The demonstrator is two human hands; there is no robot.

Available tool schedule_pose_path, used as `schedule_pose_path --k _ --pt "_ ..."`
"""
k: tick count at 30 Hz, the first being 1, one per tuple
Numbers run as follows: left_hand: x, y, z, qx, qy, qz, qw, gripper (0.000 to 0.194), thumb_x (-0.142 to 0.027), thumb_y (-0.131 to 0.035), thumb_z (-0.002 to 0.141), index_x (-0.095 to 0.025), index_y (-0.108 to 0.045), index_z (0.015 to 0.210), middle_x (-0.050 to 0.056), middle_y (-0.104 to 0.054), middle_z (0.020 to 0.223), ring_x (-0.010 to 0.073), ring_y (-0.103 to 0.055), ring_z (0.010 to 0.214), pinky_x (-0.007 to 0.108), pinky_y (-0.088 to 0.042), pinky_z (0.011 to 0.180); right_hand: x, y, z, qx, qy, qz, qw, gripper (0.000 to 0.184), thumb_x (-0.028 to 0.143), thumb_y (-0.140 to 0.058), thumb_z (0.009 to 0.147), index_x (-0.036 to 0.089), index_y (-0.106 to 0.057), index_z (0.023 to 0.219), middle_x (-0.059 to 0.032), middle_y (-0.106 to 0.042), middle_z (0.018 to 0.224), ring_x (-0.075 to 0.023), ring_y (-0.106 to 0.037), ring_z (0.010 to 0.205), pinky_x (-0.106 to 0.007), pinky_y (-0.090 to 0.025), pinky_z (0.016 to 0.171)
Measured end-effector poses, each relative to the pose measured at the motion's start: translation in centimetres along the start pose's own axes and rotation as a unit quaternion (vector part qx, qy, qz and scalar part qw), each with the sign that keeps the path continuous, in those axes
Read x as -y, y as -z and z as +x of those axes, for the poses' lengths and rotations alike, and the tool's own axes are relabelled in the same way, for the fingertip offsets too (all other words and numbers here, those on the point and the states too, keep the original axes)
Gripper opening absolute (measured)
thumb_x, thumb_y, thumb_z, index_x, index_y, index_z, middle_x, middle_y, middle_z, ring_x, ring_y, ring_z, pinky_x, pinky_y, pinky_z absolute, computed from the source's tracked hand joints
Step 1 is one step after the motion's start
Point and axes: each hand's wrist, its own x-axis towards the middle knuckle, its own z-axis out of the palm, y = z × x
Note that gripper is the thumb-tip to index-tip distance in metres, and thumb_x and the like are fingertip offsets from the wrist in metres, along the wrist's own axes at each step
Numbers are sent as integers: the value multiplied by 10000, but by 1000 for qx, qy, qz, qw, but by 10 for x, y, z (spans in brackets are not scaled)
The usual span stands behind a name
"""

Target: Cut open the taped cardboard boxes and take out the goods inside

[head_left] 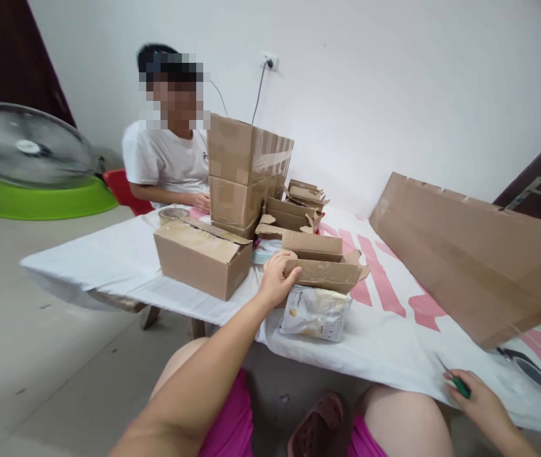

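Note:
My left hand [277,277] reaches out over the table and grips the near edge of a small open cardboard box [325,261], fingers curled over its rim. A flat white pouch [315,312] lies on the white cloth just in front of that box. My right hand [480,400] rests at the table's near edge, closed around a green-handled tool [456,381] with a thin metal tip.
A sealed cardboard box [201,257] sits left of my hand. Taped boxes are stacked [244,171] further back, with folded ones [299,206] beside them. A large cardboard box [477,251] lies at right. A tape roll [532,374] lies near it. A person in a white shirt [166,158] sits opposite; a fan [27,146] stands at left.

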Motion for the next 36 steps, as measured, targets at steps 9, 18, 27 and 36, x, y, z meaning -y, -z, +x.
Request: schedule_pose_path --k 9,18,27,36 --pt "3 -3 0 -8 2 2 1000 164 -329 -541 838 -186 -621 830 92 -679 954 271 -574 1081 466 -426 968 -12 -12 -5 22 29 -70 997 285 431 -488 670 262 -644 837 -58 -740 920 -263 -691 871 -346 -526 764" --pt "0 -1 1 -2 4 8 1000 160 -337 -542 844 -198 -622 848 79 -679 962 257 -577 1078 442 -415 975 -13 -14 -19 34 10 -27 999 383 544 -543 643 248 -675 847 -84 -750 937 -302 -698 900 -396 -539 821" --pt "-7 5 1 -19 9 -18 1000 257 -395 -449 903 -199 -616 914 81 -683 1007 239 -602 1027 418 -418 945 -9 2 -9 -14 -64 -15 998 419 591 -546 548 240 -689 728 -101 -725 819 -329 -690 857 -425 -542 797" --pt "-9 6 0 -25 5 -46 999 372 -445 -354 938 -196 -627 900 78 -688 951 232 -610 956 400 -431 899 71 20 32 -80 58 -4 995 379 539 -511 730 217 -677 840 -99 -688 925 -272 -651 896 -400 -512 840"
